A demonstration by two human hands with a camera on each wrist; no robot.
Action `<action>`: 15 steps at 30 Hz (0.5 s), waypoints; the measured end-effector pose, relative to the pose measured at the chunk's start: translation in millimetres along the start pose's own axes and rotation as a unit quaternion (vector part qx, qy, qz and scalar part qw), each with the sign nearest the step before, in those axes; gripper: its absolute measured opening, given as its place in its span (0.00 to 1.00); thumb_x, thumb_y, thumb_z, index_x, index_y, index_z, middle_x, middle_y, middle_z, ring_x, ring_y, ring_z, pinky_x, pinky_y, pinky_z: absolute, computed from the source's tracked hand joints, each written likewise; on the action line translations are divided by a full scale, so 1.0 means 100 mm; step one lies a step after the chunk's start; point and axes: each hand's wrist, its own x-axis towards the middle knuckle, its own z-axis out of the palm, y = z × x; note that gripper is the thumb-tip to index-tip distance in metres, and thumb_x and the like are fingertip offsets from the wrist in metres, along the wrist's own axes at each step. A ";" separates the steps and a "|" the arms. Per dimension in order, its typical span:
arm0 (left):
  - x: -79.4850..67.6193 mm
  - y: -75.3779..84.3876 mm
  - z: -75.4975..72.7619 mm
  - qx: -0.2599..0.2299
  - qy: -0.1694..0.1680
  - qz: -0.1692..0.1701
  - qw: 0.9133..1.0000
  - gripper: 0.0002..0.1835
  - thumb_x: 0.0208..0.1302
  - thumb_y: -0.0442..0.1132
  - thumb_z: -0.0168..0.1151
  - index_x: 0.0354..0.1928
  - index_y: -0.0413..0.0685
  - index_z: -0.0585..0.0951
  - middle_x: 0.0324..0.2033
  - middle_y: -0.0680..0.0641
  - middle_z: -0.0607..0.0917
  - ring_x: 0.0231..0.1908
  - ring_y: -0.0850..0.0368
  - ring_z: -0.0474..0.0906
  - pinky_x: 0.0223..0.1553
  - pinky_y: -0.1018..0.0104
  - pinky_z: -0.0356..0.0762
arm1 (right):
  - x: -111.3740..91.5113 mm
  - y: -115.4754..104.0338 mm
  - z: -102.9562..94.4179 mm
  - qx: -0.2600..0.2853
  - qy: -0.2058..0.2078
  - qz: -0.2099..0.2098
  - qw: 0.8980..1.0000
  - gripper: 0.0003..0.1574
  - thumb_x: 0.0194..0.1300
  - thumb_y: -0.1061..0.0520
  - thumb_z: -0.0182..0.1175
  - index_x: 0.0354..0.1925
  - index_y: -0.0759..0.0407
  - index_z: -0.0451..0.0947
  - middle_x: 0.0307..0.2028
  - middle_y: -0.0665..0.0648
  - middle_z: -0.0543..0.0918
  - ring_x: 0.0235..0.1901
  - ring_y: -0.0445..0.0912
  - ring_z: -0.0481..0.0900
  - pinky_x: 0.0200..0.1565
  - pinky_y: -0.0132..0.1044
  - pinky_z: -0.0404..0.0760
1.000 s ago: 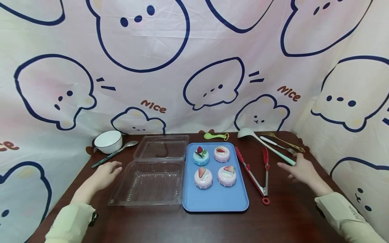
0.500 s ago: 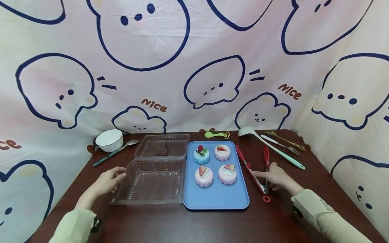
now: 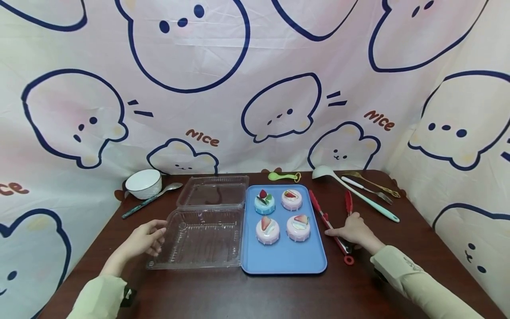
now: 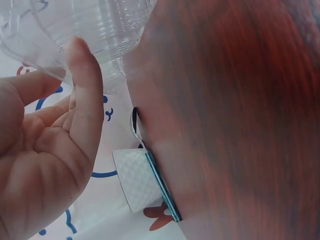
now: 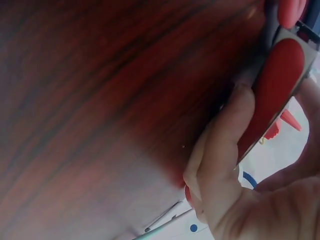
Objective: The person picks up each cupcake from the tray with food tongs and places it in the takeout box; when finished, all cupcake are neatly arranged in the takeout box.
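R. hand (image 3: 353, 230) gripping red tongs (image 3: 317, 205), right of blue tray (image 3: 283, 261); L. hand (image 3: 143, 239) w/ fingers loosely apart, nr. left edge of clear container (image 3: 207, 241), contact unclear.

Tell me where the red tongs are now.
In the head view, the red tongs are just right of the blue tray, with the pale green ladle farther back and to the right; the right hand is on them.

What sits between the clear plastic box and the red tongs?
In the head view, a blue tray holding four small cakes lies between the box and the tongs.
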 end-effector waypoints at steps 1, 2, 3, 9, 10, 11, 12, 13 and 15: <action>0.00 0.00 0.00 -0.004 -0.002 -0.001 1.000 0.22 0.69 0.37 0.46 0.60 0.31 0.61 0.26 0.42 0.76 0.20 0.53 0.75 0.21 0.59 0.79 | 0.00 0.00 0.00 0.002 0.000 -0.003 1.000 0.68 0.31 0.25 0.67 0.47 0.78 0.52 0.35 0.71 0.66 0.26 0.54 0.74 0.18 0.40 0.78; 0.00 -0.01 0.00 -0.006 -0.004 0.000 1.000 0.23 0.69 0.37 0.46 0.60 0.30 0.61 0.26 0.41 0.76 0.20 0.52 0.76 0.21 0.59 0.79 | 0.00 0.00 -0.01 0.006 -0.001 -0.005 1.000 0.67 0.32 0.26 0.68 0.47 0.78 0.52 0.35 0.71 0.66 0.26 0.54 0.74 0.18 0.40 0.78; 0.00 -0.01 0.00 -0.007 -0.005 -0.002 1.000 0.23 0.68 0.37 0.46 0.60 0.30 0.61 0.27 0.41 0.76 0.20 0.52 0.75 0.21 0.59 0.79 | -0.01 0.00 -0.02 0.014 -0.004 -0.004 1.000 0.66 0.33 0.28 0.68 0.47 0.77 0.51 0.35 0.71 0.66 0.26 0.53 0.74 0.18 0.40 0.78; 0.00 -0.03 -0.01 0.007 -0.005 -0.005 1.000 0.24 0.68 0.38 0.47 0.61 0.32 0.61 0.26 0.43 0.76 0.18 0.53 0.74 0.18 0.59 0.77 | -0.06 0.00 -0.10 0.028 -0.005 -0.012 1.000 0.60 0.39 0.35 0.69 0.46 0.78 0.51 0.36 0.75 0.67 0.30 0.57 0.76 0.28 0.46 0.80; 0.00 -0.03 -0.01 0.008 -0.004 -0.005 1.000 0.24 0.68 0.39 0.47 0.61 0.32 0.61 0.26 0.43 0.76 0.18 0.54 0.74 0.18 0.59 0.77 | -0.07 0.00 -0.12 0.025 0.000 -0.018 1.000 0.59 0.40 0.36 0.69 0.45 0.79 0.51 0.37 0.76 0.67 0.32 0.58 0.75 0.31 0.47 0.79; 0.00 -0.03 -0.02 0.008 -0.003 -0.005 1.000 0.24 0.68 0.39 0.47 0.61 0.32 0.61 0.26 0.44 0.76 0.18 0.54 0.73 0.17 0.59 0.77 | -0.07 0.01 -0.13 0.020 0.004 -0.024 1.000 0.58 0.41 0.37 0.68 0.45 0.80 0.51 0.38 0.77 0.67 0.33 0.60 0.75 0.34 0.49 0.78; -0.01 -0.03 -0.02 0.007 -0.003 -0.005 1.000 0.24 0.68 0.40 0.47 0.61 0.32 0.61 0.26 0.44 0.76 0.17 0.54 0.73 0.17 0.60 0.76 | -0.08 0.01 -0.13 0.017 0.007 -0.029 0.999 0.57 0.41 0.38 0.67 0.45 0.81 0.51 0.39 0.78 0.66 0.35 0.61 0.73 0.36 0.50 0.76; -0.01 -0.03 -0.02 0.005 -0.003 -0.005 1.000 0.24 0.68 0.40 0.47 0.61 0.32 0.61 0.26 0.44 0.76 0.17 0.54 0.73 0.17 0.60 0.76 | -0.07 0.02 -0.13 0.016 0.010 -0.031 0.999 0.57 0.42 0.39 0.67 0.46 0.82 0.50 0.40 0.79 0.64 0.36 0.62 0.73 0.38 0.52 0.75; -0.01 -0.03 -0.02 0.001 -0.005 -0.005 1.000 0.25 0.68 0.41 0.48 0.61 0.32 0.60 0.26 0.44 0.76 0.17 0.55 0.73 0.17 0.60 0.76 | -0.07 0.04 -0.12 0.022 0.014 -0.030 0.999 0.57 0.43 0.41 0.65 0.47 0.84 0.48 0.41 0.81 0.62 0.39 0.64 0.70 0.41 0.54 0.73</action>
